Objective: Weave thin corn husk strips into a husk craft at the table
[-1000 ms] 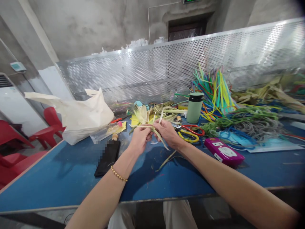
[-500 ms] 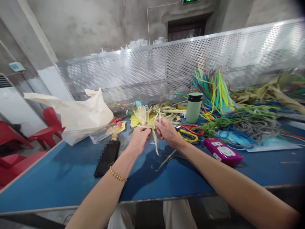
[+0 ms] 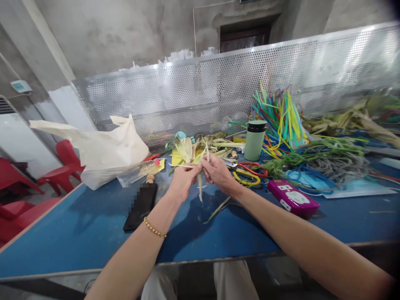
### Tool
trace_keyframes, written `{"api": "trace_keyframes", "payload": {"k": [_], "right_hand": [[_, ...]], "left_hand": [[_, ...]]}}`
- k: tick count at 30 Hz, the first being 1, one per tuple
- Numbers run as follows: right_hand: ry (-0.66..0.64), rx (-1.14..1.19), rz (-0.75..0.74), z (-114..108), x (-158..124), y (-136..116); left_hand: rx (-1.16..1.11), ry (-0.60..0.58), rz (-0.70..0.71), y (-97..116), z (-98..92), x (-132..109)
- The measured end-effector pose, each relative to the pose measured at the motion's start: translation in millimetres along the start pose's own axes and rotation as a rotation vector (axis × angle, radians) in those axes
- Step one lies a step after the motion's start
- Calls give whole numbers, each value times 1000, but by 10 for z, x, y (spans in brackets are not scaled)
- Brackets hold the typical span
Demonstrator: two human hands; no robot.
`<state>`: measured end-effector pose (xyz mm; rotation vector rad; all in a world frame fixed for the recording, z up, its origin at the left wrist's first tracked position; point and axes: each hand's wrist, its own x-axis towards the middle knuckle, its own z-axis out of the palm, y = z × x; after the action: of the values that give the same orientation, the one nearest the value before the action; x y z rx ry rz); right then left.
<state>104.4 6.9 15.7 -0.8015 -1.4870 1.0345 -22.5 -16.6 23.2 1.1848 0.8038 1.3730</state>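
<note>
My left hand (image 3: 186, 180) and my right hand (image 3: 216, 171) meet over the middle of the blue table, fingertips touching. Both are closed on pale strips of corn husk (image 3: 200, 187). One end hangs down between the hands, another points up above the right fingers, and a third lies sideways along the left fingers. The crossing point is hidden by my fingers. Just behind sits a heap of dried husks (image 3: 186, 150). Scissors with red handles (image 3: 253, 168) and a yellow-handled tool (image 3: 248, 178) lie right of my right hand.
A white plastic bag (image 3: 109, 150) and black phone (image 3: 142, 208) are on the left. A green tumbler (image 3: 254, 141), a magenta box (image 3: 293, 198), tangled cords (image 3: 328, 154) and colourful pipe-like strands (image 3: 287, 121) crowd the right. A perforated metal screen (image 3: 187, 100) stands behind.
My hands have drawn together, so the left fingertips now touch the right ones. The hanging husk end has shifted slightly left.
</note>
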Motion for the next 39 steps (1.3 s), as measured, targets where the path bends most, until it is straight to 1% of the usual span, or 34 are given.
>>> {"api": "trace_keyframes", "payload": {"k": [4, 11, 12, 14, 16, 18, 19, 21, 22, 23, 24, 26, 27, 29, 31, 34, 36, 39], "right_hand": [[26, -5, 7, 16, 9, 16], [50, 33, 26, 24, -4, 47], [49, 19, 33, 17, -6, 43], [36, -41, 62, -17, 0, 21], [26, -143, 99, -86, 26, -22], [93, -287, 85, -185, 67, -84], [174, -364, 44, -236, 88, -119], [341, -521, -113, -319, 114, -180], [368, -586, -181, -341, 116, -200], [347, -633, -228, -347, 110, -211], [288, -667, -253, -339, 99, -211], [155, -698, -264, -296, 71, -186], [119, -703, -270, -271, 61, -165], [114, -701, -306, -231, 53, -126], [90, -702, -387, -213, 57, -106], [-110, -702, -479, -207, 65, -121], [-202, -678, -452, -204, 68, -140], [-268, -610, -341, -214, 78, -148]], "left_hand": [[21, 19, -10, 0, -4, 7], [42, -4, -31, 9, -1, -15], [46, -26, -39, 11, -7, -16], [59, -109, -54, 14, -28, -11], [75, -189, -58, 14, -55, 1], [88, -195, -46, 7, -82, 17], [89, -175, -41, 3, -94, 25], [83, -137, -36, -5, -112, 42], [76, -120, -31, -7, -118, 51], [65, -102, -25, -8, -124, 59], [55, -81, -16, -9, -129, 68], [40, -40, 0, -15, -137, 86], [40, -30, 6, -20, -140, 94], [60, -29, 19, -40, -141, 102], [112, -43, 28, -64, -134, 99], [200, -53, 24, -86, -113, 76], [224, -58, 9, -84, -99, 58], [243, -82, 0, -67, -85, 36]]}}
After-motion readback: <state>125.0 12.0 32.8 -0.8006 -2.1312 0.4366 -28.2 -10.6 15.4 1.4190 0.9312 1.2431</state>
